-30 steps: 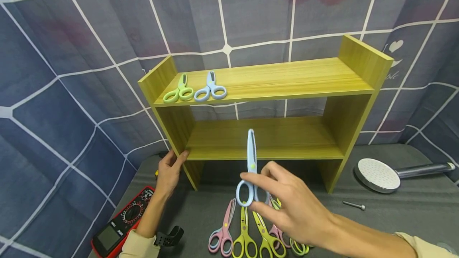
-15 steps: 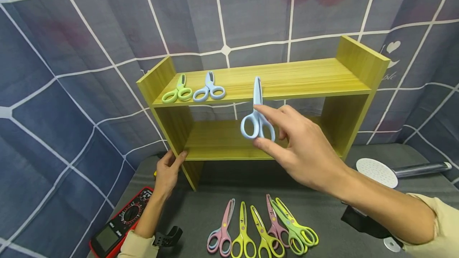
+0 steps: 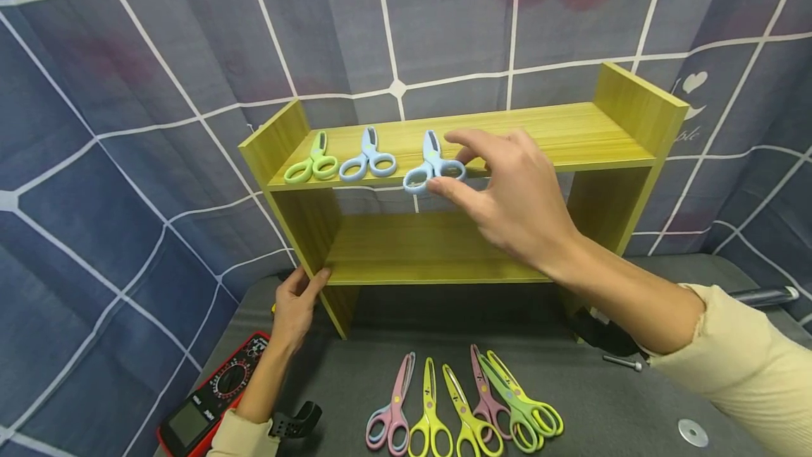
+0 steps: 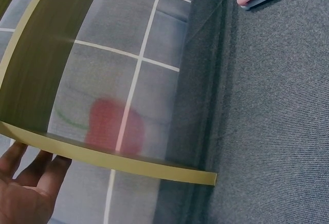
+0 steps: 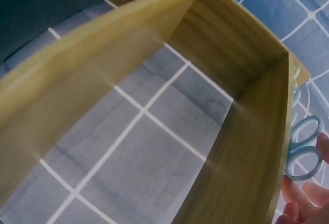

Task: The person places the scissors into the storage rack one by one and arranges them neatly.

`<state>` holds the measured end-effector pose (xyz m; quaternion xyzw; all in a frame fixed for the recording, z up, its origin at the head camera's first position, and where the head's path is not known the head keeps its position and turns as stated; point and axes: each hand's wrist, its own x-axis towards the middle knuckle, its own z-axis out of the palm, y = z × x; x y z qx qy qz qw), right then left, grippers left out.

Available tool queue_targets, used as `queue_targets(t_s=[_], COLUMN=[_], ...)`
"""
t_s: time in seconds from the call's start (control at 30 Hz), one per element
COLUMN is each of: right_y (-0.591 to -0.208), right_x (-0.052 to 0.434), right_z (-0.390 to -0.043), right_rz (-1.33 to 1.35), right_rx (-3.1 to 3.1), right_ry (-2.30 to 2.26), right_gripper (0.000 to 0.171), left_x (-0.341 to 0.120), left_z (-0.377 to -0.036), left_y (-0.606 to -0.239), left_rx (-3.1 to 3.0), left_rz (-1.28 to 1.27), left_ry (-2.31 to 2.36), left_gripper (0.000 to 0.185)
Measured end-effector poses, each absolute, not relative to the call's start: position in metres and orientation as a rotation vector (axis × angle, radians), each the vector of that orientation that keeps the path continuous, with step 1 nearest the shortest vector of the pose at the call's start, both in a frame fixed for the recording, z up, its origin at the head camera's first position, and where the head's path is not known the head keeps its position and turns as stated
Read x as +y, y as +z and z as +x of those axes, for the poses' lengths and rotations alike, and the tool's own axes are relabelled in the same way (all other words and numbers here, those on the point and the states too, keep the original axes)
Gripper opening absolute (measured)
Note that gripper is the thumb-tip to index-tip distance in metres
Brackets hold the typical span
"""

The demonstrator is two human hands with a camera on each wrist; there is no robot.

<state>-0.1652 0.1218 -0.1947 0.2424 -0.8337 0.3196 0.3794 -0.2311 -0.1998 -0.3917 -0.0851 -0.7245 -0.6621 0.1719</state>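
In the head view, my right hand (image 3: 520,189) pinches a pair of light-blue scissors (image 3: 432,161) by the handles at the front of the upper board of a wooden shelf (image 3: 558,136). The blades point back over the board, and the handle rings overhang its front edge. To their left lie similar blue scissors (image 3: 368,150) and green scissors (image 3: 317,154). My left hand (image 3: 294,309) grips the shelf's left side panel, its thumb at the middle board. The left wrist view shows fingers (image 4: 49,175) against that panel.
Several pink, yellow and green scissors (image 3: 430,411) lie on the grey cloth (image 3: 355,379) before the shelf. A red multimeter (image 3: 212,397) is at left. At right are a bolt (image 3: 622,362), a metal disc (image 3: 693,433) and a shower head handle (image 3: 764,296). A curtain (image 3: 457,27) hangs behind.
My right hand has lifted the blue scissors from above the loose scissors up to the upper board and tipped them back onto its front edge. My left hand has stayed on the shelf.
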Motion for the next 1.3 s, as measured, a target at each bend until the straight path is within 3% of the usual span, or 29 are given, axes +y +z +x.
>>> queue_targets(t_s=[0.43, 0.67, 0.83, 0.97, 1.3], right_y=[-0.174, -0.194, -0.224, -0.263, -0.399], right_x=[0.113, 0.117, 0.125, 0.13, 0.139], right_z=[-0.194, -0.186, -0.172, -0.154, -0.102], right_rz=[0.534, 0.651, 0.77, 0.825, 0.973], right_rx=[-2.412, -2.128, -1.819, -1.777, -2.684], right_ry=[0.674, 0.754, 0.791, 0.814, 0.928], right_gripper=[0.057, 0.045, 0.032, 0.033, 0.051], left_x=[-0.2, -0.2, -0.198, -0.198, -0.2], left_z=[-0.23, -0.23, -0.231, -0.231, -0.231], left_y=[-0.393, -0.393, -0.393, -0.392, -0.39], left_rx=[-2.073, -2.071, -2.071, -2.061, -2.044], left_rz=[-0.227, -0.229, -0.237, -0.229, -0.235], left_ry=[-1.894, -1.898, -1.896, -1.898, -1.939], left_gripper=[0.033, 0.033, 0.033, 0.031, 0.033])
